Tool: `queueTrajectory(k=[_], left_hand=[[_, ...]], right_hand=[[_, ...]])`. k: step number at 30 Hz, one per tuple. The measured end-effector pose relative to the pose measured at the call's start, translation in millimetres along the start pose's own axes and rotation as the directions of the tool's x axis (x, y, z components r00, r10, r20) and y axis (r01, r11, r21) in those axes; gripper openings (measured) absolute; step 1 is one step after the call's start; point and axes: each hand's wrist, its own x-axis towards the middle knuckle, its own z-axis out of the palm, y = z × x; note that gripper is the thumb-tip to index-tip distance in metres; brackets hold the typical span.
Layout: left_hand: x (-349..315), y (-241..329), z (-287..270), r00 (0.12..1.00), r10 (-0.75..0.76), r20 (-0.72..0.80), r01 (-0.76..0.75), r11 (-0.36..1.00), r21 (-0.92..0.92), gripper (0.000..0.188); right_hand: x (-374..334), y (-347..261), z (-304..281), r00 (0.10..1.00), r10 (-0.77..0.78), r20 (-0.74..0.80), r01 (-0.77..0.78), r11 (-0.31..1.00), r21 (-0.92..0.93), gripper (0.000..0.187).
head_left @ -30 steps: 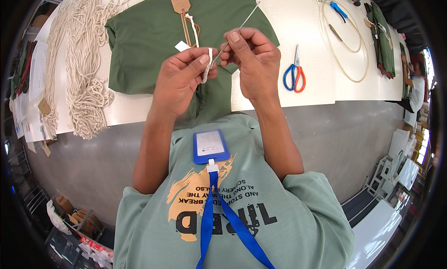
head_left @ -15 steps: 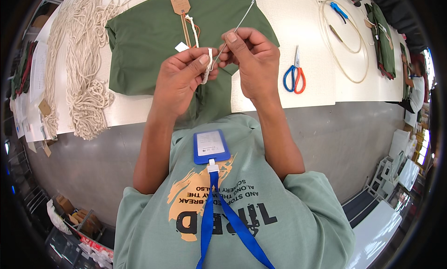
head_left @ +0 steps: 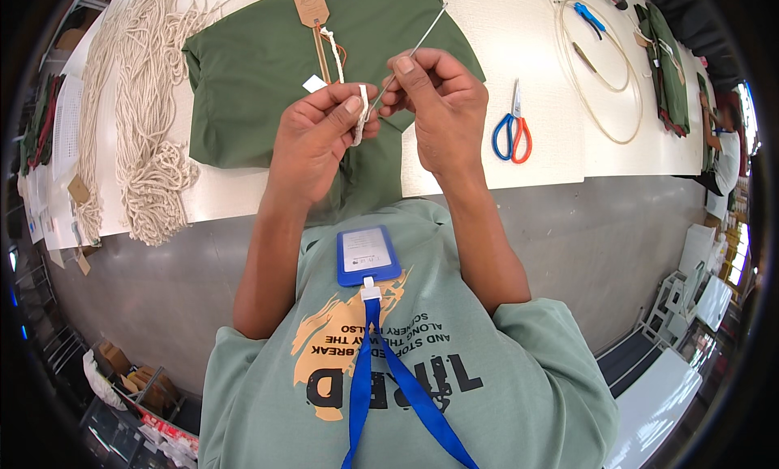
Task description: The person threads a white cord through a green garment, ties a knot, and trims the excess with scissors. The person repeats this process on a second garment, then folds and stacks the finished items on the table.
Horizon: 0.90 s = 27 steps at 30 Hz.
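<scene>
My left hand (head_left: 312, 140) pinches a short white cord (head_left: 362, 112) between thumb and forefinger, one end hanging below the fingertips. A thin metal rod, like a long needle (head_left: 429, 27), slants up and away from my right hand (head_left: 445, 116), held between thumb and fingers. Its lower tip reaches the cord; whether it passes through the cord I cannot make out. Beneath both hands spreads a dark green fabric piece (head_left: 235, 88), with a brown card tag (head_left: 311, 6), a small white label (head_left: 314, 83) and another stretch of white cord (head_left: 333, 47) lying on it.
Scissors (head_left: 513, 135) with blue and orange handles lie right of the fabric. Bundled cream cords (head_left: 150, 104) hang over the table's left edge. Farther right are a looped pale tube (head_left: 639, 104), a blue-handled tool (head_left: 589, 16) and folded green fabric (head_left: 667, 71). Another person (head_left: 725, 144) stands at far right.
Almost nothing differs. The rod and my left fingertips have shifted very slightly, and both hands keep their pinches.
</scene>
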Motion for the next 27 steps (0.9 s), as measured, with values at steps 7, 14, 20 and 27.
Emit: queueTrajectory(k=[7, 14, 20, 27], left_hand=[[-0.2, -3.3, 1.8, 1.000, 0.005, -0.007, -0.005, 1.000, 0.006, 0.027], [1.6, -5.2, -0.6, 1.000, 0.002, 0.013, -0.002, 0.999, 0.041, 0.026], [1.8, -11.6, 1.6, 0.998, 0.031, -0.058, -0.025, 0.994, 0.105, 0.028], [0.9, -14.6, 4.7, 0.995, 0.044, -0.094, -0.019, 0.967, 0.254, 0.028]], right_hand=[[-0.1, -1.0, 0.0, 0.999, -0.050, -0.006, 0.050, 0.998, -0.024, 0.015], [5.8, 0.6, -0.2, 0.998, -0.053, -0.031, 0.053, 0.999, -0.003, 0.015], [15.7, -0.6, -2.2, 0.999, -0.030, -0.044, 0.029, 0.999, -0.021, 0.016], [23.8, 4.8, -2.0, 0.997, 0.015, -0.075, -0.006, 0.994, 0.110, 0.022]])
